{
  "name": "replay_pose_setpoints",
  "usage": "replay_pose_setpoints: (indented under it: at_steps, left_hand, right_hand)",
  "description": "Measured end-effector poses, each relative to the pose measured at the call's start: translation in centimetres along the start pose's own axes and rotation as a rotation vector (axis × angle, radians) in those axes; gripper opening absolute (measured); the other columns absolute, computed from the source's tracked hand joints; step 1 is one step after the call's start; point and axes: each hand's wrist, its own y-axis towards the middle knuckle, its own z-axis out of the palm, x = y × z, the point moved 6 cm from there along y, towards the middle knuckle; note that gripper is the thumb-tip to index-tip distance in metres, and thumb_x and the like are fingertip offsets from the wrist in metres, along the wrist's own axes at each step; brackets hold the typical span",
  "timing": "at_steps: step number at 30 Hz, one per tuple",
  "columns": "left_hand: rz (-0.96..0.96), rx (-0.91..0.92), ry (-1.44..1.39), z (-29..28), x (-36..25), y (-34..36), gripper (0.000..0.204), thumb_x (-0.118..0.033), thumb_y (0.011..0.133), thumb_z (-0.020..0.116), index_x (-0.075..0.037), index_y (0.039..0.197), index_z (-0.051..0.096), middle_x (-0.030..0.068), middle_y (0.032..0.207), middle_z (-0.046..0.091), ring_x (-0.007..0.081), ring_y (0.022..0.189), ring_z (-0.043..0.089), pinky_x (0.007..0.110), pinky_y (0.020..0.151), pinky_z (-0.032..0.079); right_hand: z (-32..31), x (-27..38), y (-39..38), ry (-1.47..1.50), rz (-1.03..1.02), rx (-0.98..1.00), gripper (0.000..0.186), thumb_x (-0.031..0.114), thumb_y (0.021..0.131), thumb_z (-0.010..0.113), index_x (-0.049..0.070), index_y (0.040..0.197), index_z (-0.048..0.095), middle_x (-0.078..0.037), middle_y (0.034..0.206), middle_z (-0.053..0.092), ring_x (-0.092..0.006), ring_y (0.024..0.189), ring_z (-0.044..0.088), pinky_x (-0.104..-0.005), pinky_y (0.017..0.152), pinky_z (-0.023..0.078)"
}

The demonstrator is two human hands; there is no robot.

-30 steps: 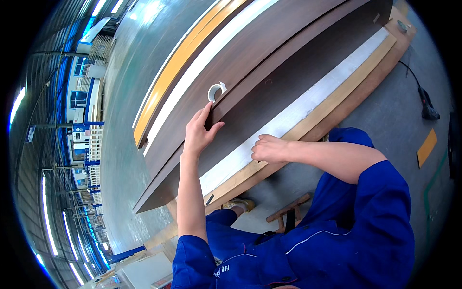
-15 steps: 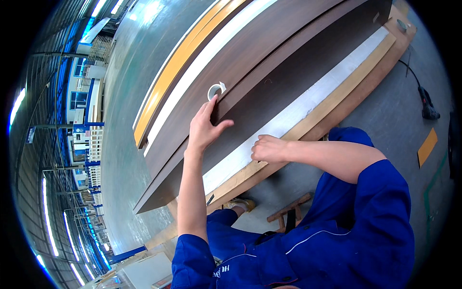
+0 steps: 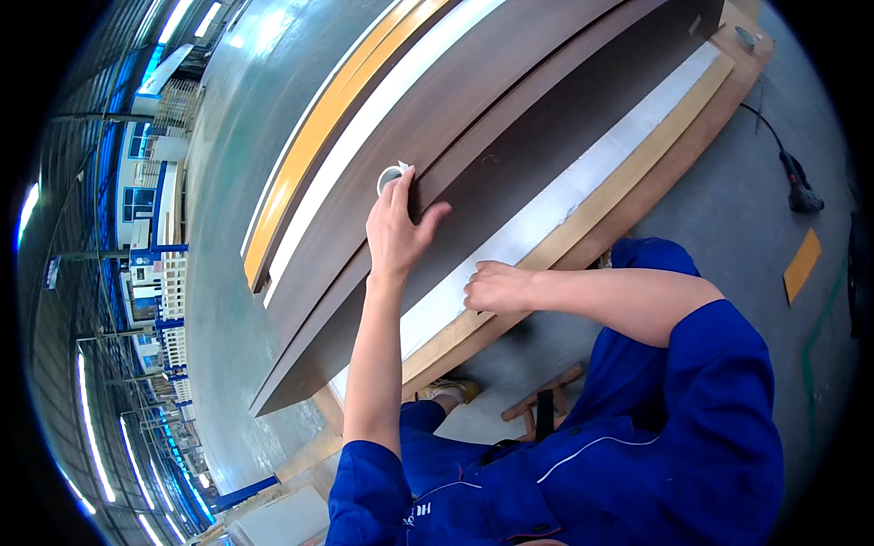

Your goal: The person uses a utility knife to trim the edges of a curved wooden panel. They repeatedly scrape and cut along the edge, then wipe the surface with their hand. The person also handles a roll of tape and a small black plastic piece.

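My left hand [image 3: 401,229] reaches up over the long dark brown panel [image 3: 510,118], its fingertips on a small white roll of tape [image 3: 390,176] that sits on the panel's upper face. My right hand [image 3: 496,288] rests with curled fingers on the white strip [image 3: 583,187] that runs along the panel's lower edge, beside a pale wooden rail [image 3: 637,173]. Whether the right hand holds anything is hidden under the fingers.
More long boards lie beyond the dark panel: a white one [image 3: 364,136] and an orange-yellow one [image 3: 309,146]. A black power tool with its cord [image 3: 799,189] lies on the grey floor at right, near a yellow floor mark [image 3: 801,264]. A small wooden stool [image 3: 542,409] stands below me.
My left hand has slid up the dark panel and closed in on the white tape roll. My right hand has stayed on the white strip.
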Motion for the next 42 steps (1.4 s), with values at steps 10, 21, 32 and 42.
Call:
replay_pose_setpoints:
  at_steps: [10, 21, 32, 42]
  left_hand:
    - [0.064, 0.032, -0.003, 0.7, -0.7, 1.1, 0.061, -0.036, 0.086, 0.071, -0.001, 0.133, 0.052, 0.0172, 0.115, 0.061, 0.0356, 0.102, 0.061, 0.042, 0.086, 0.050]
    - [-0.034, 0.057, 0.036, 2.5, -2.2, 3.0, 0.050, -0.031, 0.094, 0.061, 0.002, 0.130, 0.051, 0.0166, 0.115, 0.060, 0.0363, 0.104, 0.060, 0.044, 0.088, 0.048]
    - [0.033, -0.058, 0.048, 3.7, -4.6, 5.1, 0.055, -0.036, 0.085, 0.072, 0.000, 0.124, 0.058, 0.0163, 0.106, 0.064, 0.0337, 0.093, 0.063, 0.041, 0.079, 0.050]
    - [0.018, -0.020, -0.128, 4.0, -5.7, 7.4, 0.046, -0.031, 0.092, 0.064, 0.002, 0.125, 0.059, 0.0167, 0.110, 0.066, 0.0352, 0.097, 0.064, 0.041, 0.082, 0.051]
  right_hand:
    - [-0.2, 0.3, -0.2, 0.015, -0.038, -0.057, 0.004, 0.006, 0.067, 0.066, 0.007, 0.071, 0.069, -0.010, 0.076, 0.070, -0.0274, 0.079, 0.070, -0.0411, 0.082, 0.050]
    - [-0.1, 0.3, -0.3, 0.024, 0.001, 0.069, 0.008, 0.008, 0.073, 0.064, 0.011, 0.080, 0.068, -0.007, 0.083, 0.066, -0.0253, 0.090, 0.066, -0.0407, 0.089, 0.046]
    - [-0.3, 0.0, -0.8, 0.036, 0.007, 0.012, 0.007, 0.006, 0.073, 0.064, 0.010, 0.077, 0.068, -0.007, 0.082, 0.068, -0.0267, 0.088, 0.068, -0.0421, 0.089, 0.047]
    - [0.1, 0.0, -0.7, 0.038, -0.008, -0.016, 0.005, 0.006, 0.073, 0.064, 0.009, 0.074, 0.067, -0.009, 0.078, 0.067, -0.0280, 0.085, 0.068, -0.0425, 0.087, 0.048]
